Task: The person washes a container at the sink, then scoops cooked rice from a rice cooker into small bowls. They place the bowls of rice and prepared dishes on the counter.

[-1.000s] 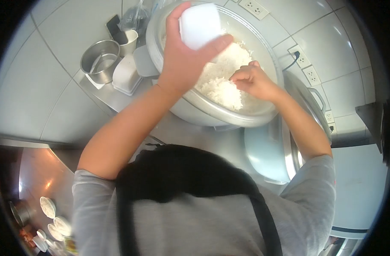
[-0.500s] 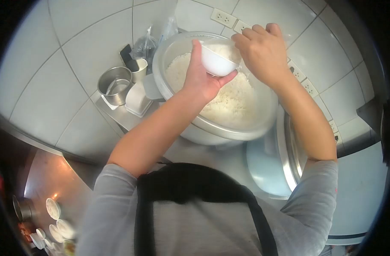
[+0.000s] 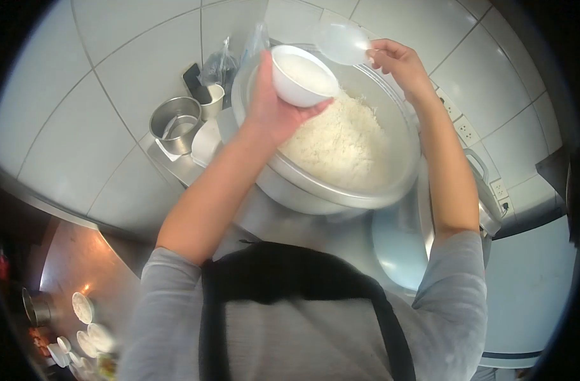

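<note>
My left hand is wrapped round a white bowl from below, tilting it over the big pot. White rice shows inside the bowl. Between the fingers of my right hand is the edge of a round, translucent plastic piece, held up over the pot's far rim; its exact kind I cannot tell. Below both hands, cooked rice is heaped in the large pale metal pot.
Left of the pot stand a steel container, a cream cup, a dark phone-like object and a plastic bag. A metal lid leans at right. Several white bowls sit lower left. Sockets line the tiled wall.
My right hand has lifted the translucent piece up and away from the bowl. My left hand has moved the bowl left and slightly up, exposing more of the rice in the pot.
</note>
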Tool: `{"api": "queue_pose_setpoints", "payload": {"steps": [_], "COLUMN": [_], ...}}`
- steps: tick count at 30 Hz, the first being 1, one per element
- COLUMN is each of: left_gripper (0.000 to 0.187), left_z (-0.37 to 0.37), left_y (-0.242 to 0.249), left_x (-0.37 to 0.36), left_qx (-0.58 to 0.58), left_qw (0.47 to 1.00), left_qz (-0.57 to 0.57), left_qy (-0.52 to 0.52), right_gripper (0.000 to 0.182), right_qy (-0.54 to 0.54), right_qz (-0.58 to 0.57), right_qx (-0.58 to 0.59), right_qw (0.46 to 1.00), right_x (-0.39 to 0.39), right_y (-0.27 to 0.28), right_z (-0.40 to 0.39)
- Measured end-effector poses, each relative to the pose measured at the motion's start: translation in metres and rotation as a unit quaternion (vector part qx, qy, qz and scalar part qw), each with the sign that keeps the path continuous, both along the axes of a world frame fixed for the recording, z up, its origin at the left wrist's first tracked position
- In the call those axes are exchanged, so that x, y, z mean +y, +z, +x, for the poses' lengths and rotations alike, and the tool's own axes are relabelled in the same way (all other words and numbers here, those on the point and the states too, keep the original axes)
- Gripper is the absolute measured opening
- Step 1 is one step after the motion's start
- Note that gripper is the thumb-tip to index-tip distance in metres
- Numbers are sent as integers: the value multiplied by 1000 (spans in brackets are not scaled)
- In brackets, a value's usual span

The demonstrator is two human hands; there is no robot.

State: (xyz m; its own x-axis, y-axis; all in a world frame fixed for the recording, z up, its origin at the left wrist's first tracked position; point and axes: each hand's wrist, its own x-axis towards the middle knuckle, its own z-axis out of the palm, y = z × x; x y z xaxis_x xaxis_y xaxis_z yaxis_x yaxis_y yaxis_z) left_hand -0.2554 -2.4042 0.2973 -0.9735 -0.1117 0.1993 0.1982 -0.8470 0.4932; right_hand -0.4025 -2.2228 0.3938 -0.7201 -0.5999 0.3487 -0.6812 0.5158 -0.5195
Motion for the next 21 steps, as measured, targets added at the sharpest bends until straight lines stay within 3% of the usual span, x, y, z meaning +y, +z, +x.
{"api": "queue_pose_setpoints", "payload": {"steps": [2,4,7,9,21], "left_gripper": [75,74,72,73,74], "left_z": [3,4,1,-3,-1], "left_y": [-1,-3,-11,-14,-13], "left_x": [-12,-18,-21,-23,-22], "left_qx": [-2,-3,8,22,33], "left_qw": [996,993,992,991,992], "left_qz": [-59,-68,-76,-74,-74], "left_qy": [72,93,105,108,95], "right_gripper": [25,20,18,15,7], "right_qy": [-150,-199,-105,-51,135], "right_qz": [150,451,498,493,342], "right_qx": [185,267,373,383,340], "right_qw": [960,828,776,780,866], "right_x": [6,7,23,21,10], "right_y": [-27,-55,-113,-119,-103], "right_z": [-35,-46,-63,-51,98]}}
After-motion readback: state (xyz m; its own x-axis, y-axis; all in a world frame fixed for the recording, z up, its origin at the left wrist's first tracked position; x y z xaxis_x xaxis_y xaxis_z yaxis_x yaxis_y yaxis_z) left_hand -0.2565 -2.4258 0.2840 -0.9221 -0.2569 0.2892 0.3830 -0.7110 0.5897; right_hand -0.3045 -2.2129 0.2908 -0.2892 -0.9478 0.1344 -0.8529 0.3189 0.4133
